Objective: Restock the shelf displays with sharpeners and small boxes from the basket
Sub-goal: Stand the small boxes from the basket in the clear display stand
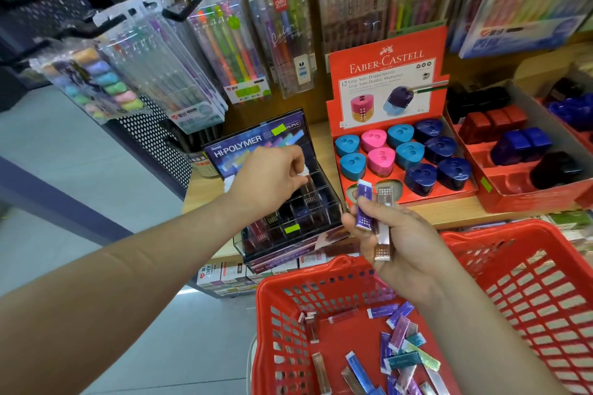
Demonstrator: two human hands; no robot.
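Wide view first: pale grey floor (64,154) fills the left of the frame, running under a dark perforated rack at upper left. Across the top hang clear pen packs (231,42) on black hooks. Below them a wooden shelf (449,212) crosses the middle. At lower right, and big in the frame, is the red basket (529,282), its slotted walls open to us, with loose small boxes (401,346) scattered on its bottom in purple, blue, teal and silver.

On the shelf, centre right, stands the red Faber-Castell display (385,74), with sharpeners (407,154) in teal, pink and navy seated in its wells and two front wells bare. Just beside it at far right is a second red tray (513,199) holding dark red, blue and black sharpeners. Centre frame sits the dark Hi-Polymer case (288,224), gridded into compartments.

Now the hands: the left hand (266,179) hovers over that case, fingers curled, pinching a small pale item (303,170); what it is, I cannot tell. The right hand (407,240), above the basket's rim, grips a pair of small boxes (365,208), one purple and one rose-metallic, both upright.
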